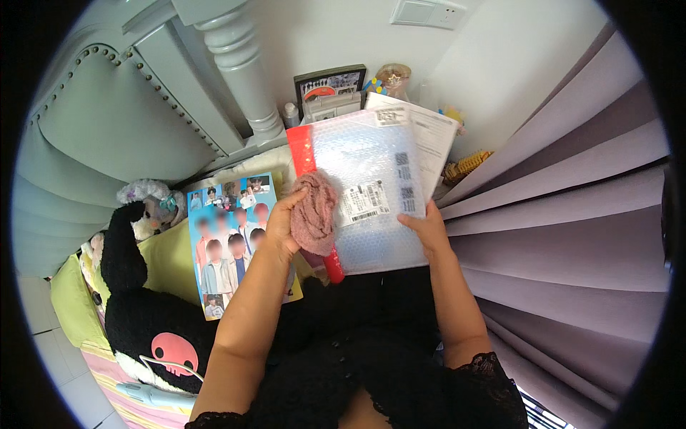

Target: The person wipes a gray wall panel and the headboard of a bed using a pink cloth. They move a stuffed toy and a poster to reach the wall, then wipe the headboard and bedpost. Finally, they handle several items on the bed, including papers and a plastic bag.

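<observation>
My left hand [283, 223] is closed on a bunched dusty-pink fuzzy cloth [314, 218], which lies against the red strip of a bubble-wrap mailer [368, 161]. The mailer is flat and translucent, with a white label on its front. My right hand [427, 229] pinches its lower right edge, thumb on the front and fingers behind. Sticking out behind the mailer's upper right side is a white printed sheet [434, 132]; whether my right fingers also hold it, I cannot tell. Left of my left forearm stands a blue photo poster or folder [232, 250] showing several people.
Past the mailer are a framed picture [330, 79], a glass jar [393, 77] and a small bottle [290, 114]. A black plush toy [153, 322] and green pillow [168, 261] lie left, beside a padded headboard [121, 114]. Mauve curtains [557, 229] hang right.
</observation>
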